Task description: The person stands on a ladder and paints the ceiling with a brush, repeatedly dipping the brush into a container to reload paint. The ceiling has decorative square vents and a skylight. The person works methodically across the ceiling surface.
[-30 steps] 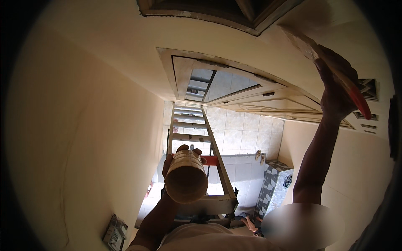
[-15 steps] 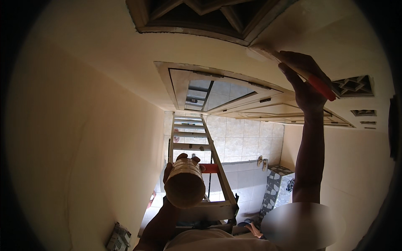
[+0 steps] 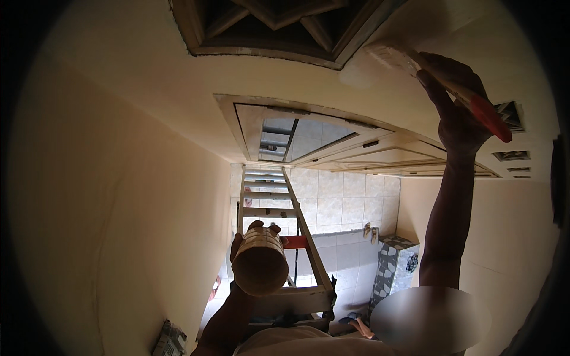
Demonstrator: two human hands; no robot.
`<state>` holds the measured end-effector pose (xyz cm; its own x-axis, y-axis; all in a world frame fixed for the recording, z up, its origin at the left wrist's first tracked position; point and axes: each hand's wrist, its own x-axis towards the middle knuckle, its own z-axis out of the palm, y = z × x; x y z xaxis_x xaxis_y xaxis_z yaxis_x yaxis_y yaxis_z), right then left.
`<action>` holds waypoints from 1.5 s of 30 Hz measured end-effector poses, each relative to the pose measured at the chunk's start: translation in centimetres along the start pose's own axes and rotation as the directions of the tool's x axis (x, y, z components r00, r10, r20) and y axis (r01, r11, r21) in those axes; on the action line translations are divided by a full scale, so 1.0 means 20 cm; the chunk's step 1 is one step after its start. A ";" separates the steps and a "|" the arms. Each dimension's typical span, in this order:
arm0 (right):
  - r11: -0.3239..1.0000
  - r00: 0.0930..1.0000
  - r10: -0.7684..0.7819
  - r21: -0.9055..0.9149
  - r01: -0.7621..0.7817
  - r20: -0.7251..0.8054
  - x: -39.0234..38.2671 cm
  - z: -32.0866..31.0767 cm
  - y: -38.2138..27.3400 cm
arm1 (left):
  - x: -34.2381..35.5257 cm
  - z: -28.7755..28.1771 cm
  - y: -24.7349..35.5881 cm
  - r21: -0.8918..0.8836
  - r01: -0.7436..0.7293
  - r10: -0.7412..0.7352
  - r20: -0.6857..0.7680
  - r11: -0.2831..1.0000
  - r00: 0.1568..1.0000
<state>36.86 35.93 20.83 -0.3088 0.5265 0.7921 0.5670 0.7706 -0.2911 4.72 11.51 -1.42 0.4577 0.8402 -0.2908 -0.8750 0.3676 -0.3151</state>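
Observation:
My left hand (image 3: 237,246) is wrapped round a pale ribbed tub (image 3: 261,236), held above the ladder; the tub's round face is towards me, and its contents are too dark to make out. High at the right, my right hand (image 3: 462,127) grips a paintbrush (image 3: 465,94) with a wooden handle and a red end. The brush's pale bristles lie against the cream wall (image 3: 332,80), just right of the lower corner of a dark lattice vent (image 3: 275,25).
Below me a metal ladder (image 3: 255,212) stands over the tiled floor (image 3: 332,207). A cream door frame (image 3: 228,113) with glass is ahead. Slippers (image 3: 371,232) lie beside a patterned stone block (image 3: 385,267). Smaller vents (image 3: 512,155) line the right wall; a grey box (image 3: 171,338) sits low left.
My right hand and the brush have shifted right and slightly up, away from the vent's corner. The left hand keeps the tub nearly in the same place. The view has shifted slightly.

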 end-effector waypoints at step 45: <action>0.763 0.770 0.633 0.224 -0.606 -0.072 -0.23 0.23 -0.07 | 0.00 0.00 0.00 -0.008 -0.007 0.007 0.020 1.000 1.000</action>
<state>34.02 34.10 15.09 0.1762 0.8678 0.4645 0.4484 0.3493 -0.8227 4.82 11.53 -1.47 0.4484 0.8506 -0.2747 -0.8768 0.3589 -0.3200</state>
